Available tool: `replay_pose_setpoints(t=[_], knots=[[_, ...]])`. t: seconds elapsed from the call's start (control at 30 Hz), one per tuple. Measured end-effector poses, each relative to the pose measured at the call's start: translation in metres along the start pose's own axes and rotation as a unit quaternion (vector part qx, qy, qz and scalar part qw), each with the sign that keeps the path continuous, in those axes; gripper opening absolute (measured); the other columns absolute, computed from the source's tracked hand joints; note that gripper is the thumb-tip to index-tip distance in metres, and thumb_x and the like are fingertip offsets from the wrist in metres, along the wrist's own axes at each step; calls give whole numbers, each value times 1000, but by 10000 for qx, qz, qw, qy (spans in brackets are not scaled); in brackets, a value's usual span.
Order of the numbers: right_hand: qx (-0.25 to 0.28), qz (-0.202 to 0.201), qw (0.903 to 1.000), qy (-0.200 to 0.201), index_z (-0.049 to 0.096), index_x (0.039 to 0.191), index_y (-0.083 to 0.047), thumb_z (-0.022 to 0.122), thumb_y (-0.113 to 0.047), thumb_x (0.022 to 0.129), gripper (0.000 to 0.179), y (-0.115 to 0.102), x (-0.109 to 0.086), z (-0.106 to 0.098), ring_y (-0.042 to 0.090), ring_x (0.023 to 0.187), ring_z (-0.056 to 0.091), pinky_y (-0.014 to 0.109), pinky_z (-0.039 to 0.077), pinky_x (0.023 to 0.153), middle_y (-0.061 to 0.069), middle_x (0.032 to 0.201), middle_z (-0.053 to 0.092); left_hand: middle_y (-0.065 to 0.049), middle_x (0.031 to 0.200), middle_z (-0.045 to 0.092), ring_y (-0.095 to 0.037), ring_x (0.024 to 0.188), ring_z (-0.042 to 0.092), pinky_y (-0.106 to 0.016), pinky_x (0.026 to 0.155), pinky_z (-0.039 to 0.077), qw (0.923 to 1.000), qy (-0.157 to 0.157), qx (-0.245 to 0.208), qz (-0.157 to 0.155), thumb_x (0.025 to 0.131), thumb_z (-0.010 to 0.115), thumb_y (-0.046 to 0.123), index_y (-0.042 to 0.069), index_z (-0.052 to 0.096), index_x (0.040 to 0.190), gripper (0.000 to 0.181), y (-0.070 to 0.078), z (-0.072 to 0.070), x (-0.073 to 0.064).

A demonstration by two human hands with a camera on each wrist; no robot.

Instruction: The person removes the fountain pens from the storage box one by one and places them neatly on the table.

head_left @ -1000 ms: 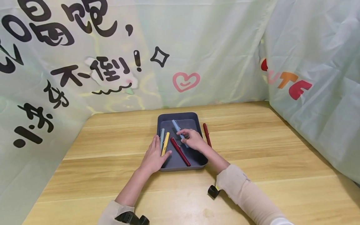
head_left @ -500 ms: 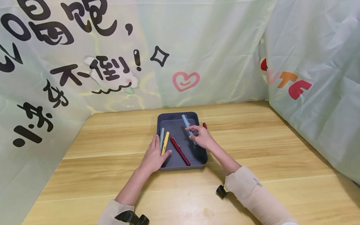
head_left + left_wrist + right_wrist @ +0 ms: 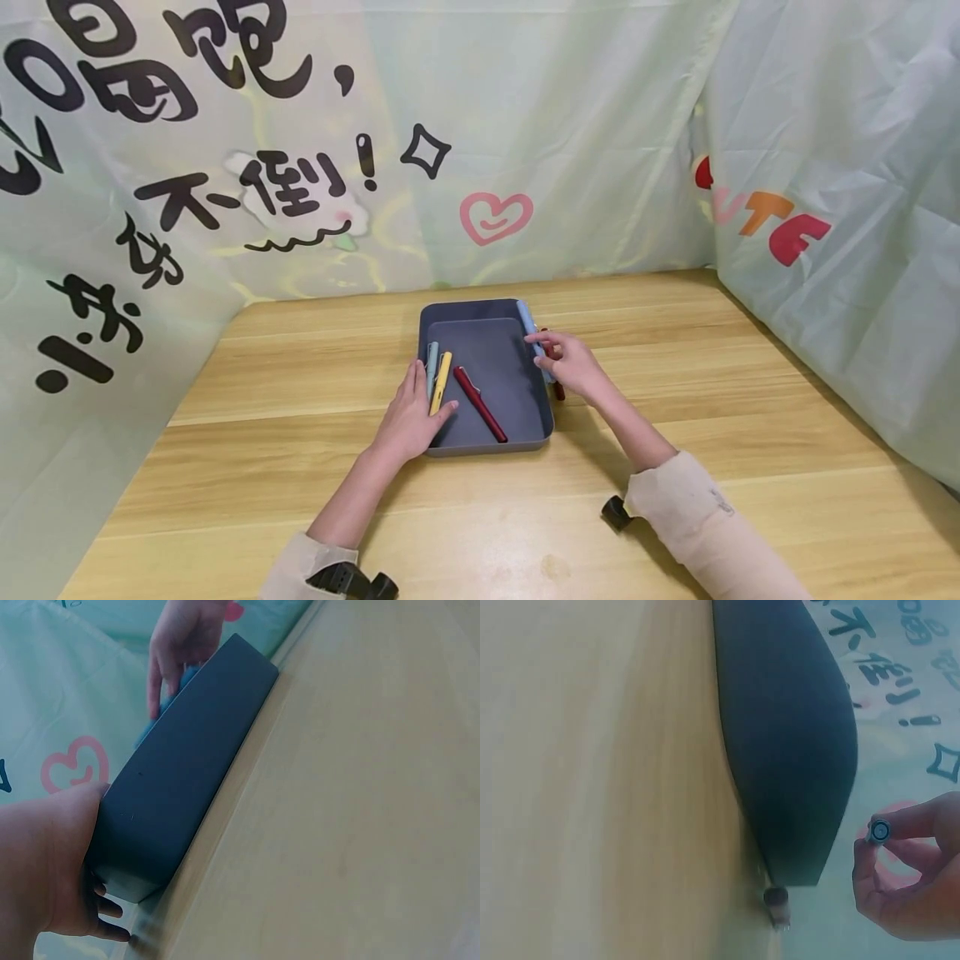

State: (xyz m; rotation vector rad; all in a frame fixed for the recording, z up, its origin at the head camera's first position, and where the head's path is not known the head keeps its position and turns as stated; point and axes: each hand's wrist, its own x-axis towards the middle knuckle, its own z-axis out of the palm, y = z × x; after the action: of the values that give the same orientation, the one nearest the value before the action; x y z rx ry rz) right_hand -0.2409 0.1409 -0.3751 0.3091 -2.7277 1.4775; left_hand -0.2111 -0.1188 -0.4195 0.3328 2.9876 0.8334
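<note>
A dark grey tray [image 3: 491, 451] lies on the table, and my left hand [image 3: 408, 417] holds its near left side, thumb over the rim and fingers along the outer wall. My right hand [image 3: 572, 364] pinches a light blue pen [image 3: 527, 317] between thumb and fingers, over the tray's right rim. In the right wrist view, the round end of that pen [image 3: 880, 830] faces the camera. Inside the tray lie a grey-blue pen [image 3: 432, 360], a yellow pen [image 3: 442, 379] and a dark red pen [image 3: 482, 406].
Another dark red pen [image 3: 559, 391] lies on the wooden table [image 3: 720, 400] just right of the tray, partly hidden by my right hand. Printed cloth [image 3: 585, 150] hangs behind and at the sides of the table. Each sleeve carries a black wrist camera [image 3: 617, 513].
My right hand has carried the light blue pen rightward, from over the tray's middle to its right rim. My left hand and the tray have stayed in place.
</note>
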Motion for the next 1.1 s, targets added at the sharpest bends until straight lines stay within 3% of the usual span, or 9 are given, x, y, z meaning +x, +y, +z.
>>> replay_pose_setpoints(t=[0.23, 0.63, 0.83, 1.1], knots=[[250, 173, 9995, 124, 56, 120, 4, 55, 7, 85, 35, 13, -2, -14, 34, 82, 59, 30, 49, 59, 27, 115, 51, -22, 150, 5, -35, 134, 14, -48, 104, 21, 10000, 5, -31, 20, 90, 53, 46, -6, 6, 144, 89, 0, 0, 0], [-168, 200, 9995, 184, 54, 118, 10, 54, 9, 83, 35, 34, -6, -23, 44, 92, 57, 37, 52, 64, 35, 116, 50, -21, 150, 6, -36, 134, 14, -48, 104, 21, 10000, -1, -63, 10, 90, 53, 45, -6, 7, 144, 88, 1, 0, -1], [-298, 407, 9986, 129, 55, 118, 10, 53, 8, 84, 33, 45, -6, -21, 44, 101, 53, 33, 51, 66, 34, 116, 50, -21, 150, 4, -35, 134, 13, -48, 104, 21, 10000, -28, -39, -15, 90, 53, 46, -5, 5, 145, 89, 0, 2, 0], [-281, 420, 9986, 166, 58, 114, 7, 55, 5, 84, 31, 55, -4, -18, 40, 101, 53, 37, 50, 71, 31, 111, 55, -21, 150, 5, -35, 134, 13, -48, 104, 20, 10000, -1, -83, -11, 90, 53, 46, -5, 5, 145, 89, 1, 0, 0]])
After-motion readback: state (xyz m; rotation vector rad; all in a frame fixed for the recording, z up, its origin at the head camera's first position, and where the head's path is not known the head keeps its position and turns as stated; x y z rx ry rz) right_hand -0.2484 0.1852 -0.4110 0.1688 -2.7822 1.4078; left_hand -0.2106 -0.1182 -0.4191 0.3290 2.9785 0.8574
